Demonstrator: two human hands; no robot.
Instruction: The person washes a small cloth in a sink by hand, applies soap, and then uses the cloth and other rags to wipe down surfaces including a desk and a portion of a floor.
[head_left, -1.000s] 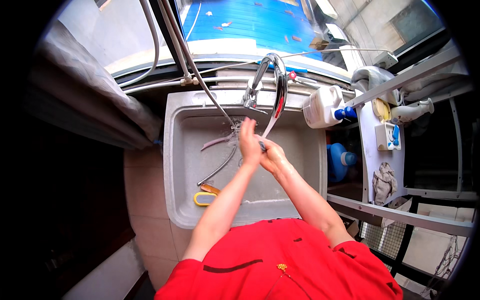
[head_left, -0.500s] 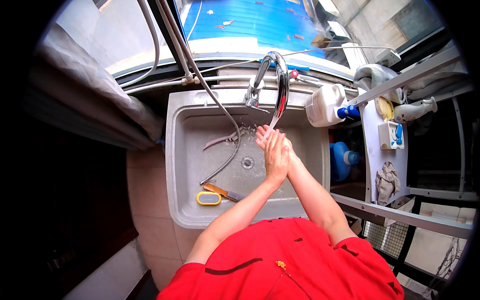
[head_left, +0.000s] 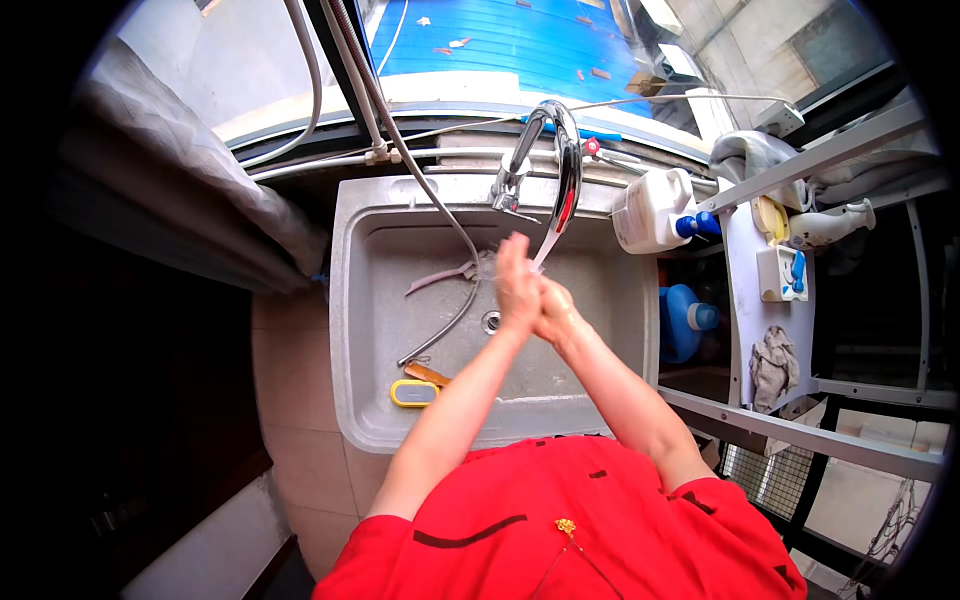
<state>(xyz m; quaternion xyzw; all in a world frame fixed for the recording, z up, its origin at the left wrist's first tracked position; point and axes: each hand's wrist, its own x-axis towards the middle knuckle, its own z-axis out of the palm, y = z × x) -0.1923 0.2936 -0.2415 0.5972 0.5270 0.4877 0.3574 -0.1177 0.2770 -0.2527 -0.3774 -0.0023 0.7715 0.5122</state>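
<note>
Over the grey sink (head_left: 342, 300) my two wet hands press together under the running tap. My left hand (head_left: 516, 288) is slightly blurred, its fingers stretched up and away from me, with nothing held. Against its palm side lies my right hand (head_left: 555, 308), open, its fingers partly hidden behind the left. A chrome gooseneck tap (head_left: 572, 165) arches above, and its water stream (head_left: 545, 248) falls onto the hands. The drain (head_left: 491, 321) shows just below the left hand.
A grey hose (head_left: 462, 318) hangs into the sink beside a pinkish strip (head_left: 435, 281). A yellow-rimmed scrubber (head_left: 413, 393) and a wooden-handled brush (head_left: 427, 374) lie near the front left. To the right stand a white jug (head_left: 650, 212), a blue bottle (head_left: 682, 322) and a shelf rack (head_left: 800, 432).
My left hand has slid left and turned more upright against the right. My right hand has drawn back a little toward me. The water keeps running.
</note>
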